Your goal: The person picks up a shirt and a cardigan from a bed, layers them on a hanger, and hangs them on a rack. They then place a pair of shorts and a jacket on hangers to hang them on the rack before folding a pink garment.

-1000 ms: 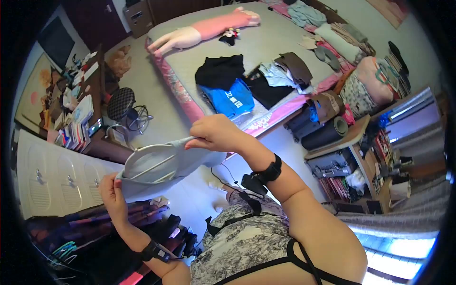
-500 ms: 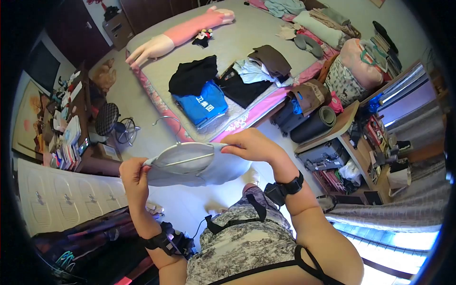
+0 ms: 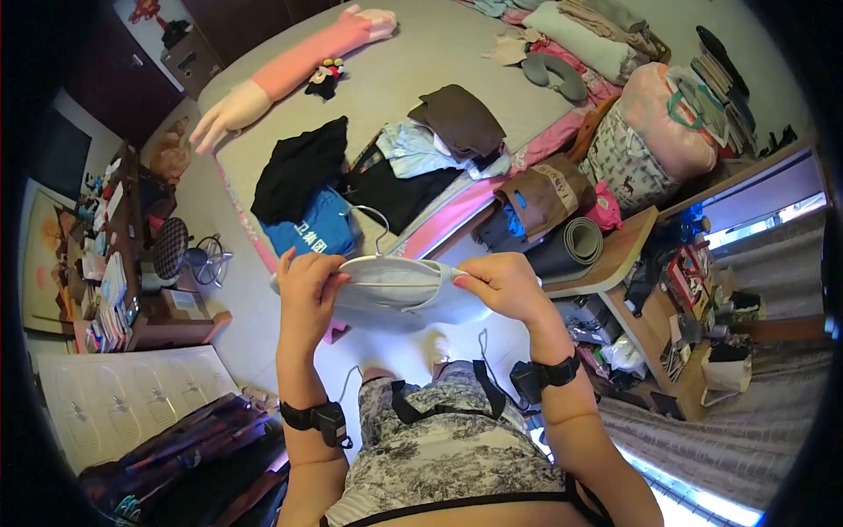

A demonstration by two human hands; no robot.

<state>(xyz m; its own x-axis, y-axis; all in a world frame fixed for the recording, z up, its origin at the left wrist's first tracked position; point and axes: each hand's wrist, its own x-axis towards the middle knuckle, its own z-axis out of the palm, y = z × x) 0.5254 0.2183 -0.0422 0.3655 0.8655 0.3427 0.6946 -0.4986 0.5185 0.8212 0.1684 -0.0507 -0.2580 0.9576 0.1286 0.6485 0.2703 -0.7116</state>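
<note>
In front of my body hangs a pale grey-blue shirt (image 3: 373, 309) with a white hanger (image 3: 383, 235) inside its neck opening. The hook points up, away from me, and the bar shows across the opening. At the left side of the neckline, my left hand (image 3: 309, 285) is closed on the shirt, thumb and fingers pressed together. My right hand (image 3: 505, 288) pinches the shirt's right neckline edge between thumb and fingers. The lower part of the shirt is hidden beneath its upper edge.
Beyond the shirt, a bed (image 3: 290, 162) bears a blue shirt (image 3: 309, 230), black clothes (image 3: 303, 167) and a brown garment (image 3: 458, 121). A wooden shelf (image 3: 619, 272) and a rolled mat (image 3: 571, 250) stand right. At left are a stool (image 3: 171, 249) and white cabinet doors (image 3: 132, 408).
My view has turned and the shirt is held more level, facing the bed. Both hands have shifted right in view. The hanger's hook now stands upright at the middle of the neckline.
</note>
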